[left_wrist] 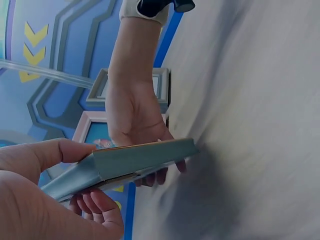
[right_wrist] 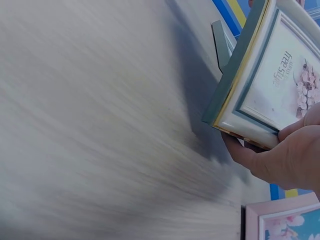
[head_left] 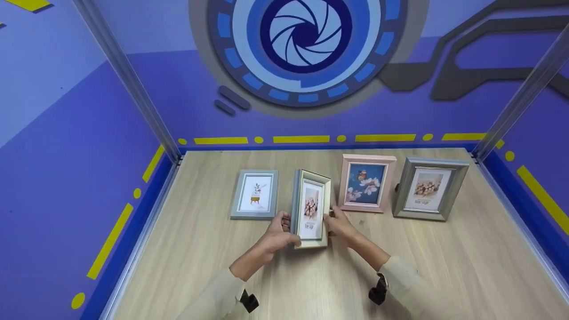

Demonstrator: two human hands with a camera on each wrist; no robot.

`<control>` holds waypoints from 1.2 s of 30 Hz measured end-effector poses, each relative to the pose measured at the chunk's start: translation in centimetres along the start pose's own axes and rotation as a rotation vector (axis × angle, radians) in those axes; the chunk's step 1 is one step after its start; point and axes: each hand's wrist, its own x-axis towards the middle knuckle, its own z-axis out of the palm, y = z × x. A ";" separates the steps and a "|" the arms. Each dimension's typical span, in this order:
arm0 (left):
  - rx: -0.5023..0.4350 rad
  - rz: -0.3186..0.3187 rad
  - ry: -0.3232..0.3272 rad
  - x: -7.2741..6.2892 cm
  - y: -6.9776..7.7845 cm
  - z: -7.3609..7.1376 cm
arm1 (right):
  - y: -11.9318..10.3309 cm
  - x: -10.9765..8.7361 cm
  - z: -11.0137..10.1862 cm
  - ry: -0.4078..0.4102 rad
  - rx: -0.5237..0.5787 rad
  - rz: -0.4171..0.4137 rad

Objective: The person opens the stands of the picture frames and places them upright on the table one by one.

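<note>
A cream picture frame (head_left: 311,211) with blue-grey sides and a pink flower print is held tilted above the table in the head view. My left hand (head_left: 279,236) grips its left side, thumb along the front lower corner and fingers behind. On the opposite side my right hand (head_left: 343,226) pinches the edge, its thumb on the front and fingers at the back. The left wrist view shows the frame's blue-grey side (left_wrist: 145,157) edge-on between both hands. Its lower corner casts a shadow on the table in the right wrist view, where lettering (right_wrist: 284,65) is visible on the print.
A blue-grey picture frame (head_left: 254,195) with a plant print stands to the left. To the right stand a pink frame (head_left: 366,183) with blossoms and a larger silver-grey frame (head_left: 429,190). Blue-purple panels (head_left: 153,89) enclose the wooden table (head_left: 186,249) at the back and sides.
</note>
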 end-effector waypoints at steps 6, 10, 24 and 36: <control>0.026 0.071 -0.038 -0.5 0.8 1.1 | 0.0 0.0 0.0 -0.051 0.067 0.068; 0.012 0.132 -0.085 -0.8 1.0 1.5 | 0.4 0.0 -0.2 -0.106 0.101 0.082; -0.010 0.234 -0.239 -0.3 -0.1 1.2 | 1.6 0.6 -0.8 -0.328 0.247 0.011; -0.050 0.324 -0.323 -0.1 -1.2 1.8 | 2.0 0.4 -0.7 -0.365 0.345 -0.038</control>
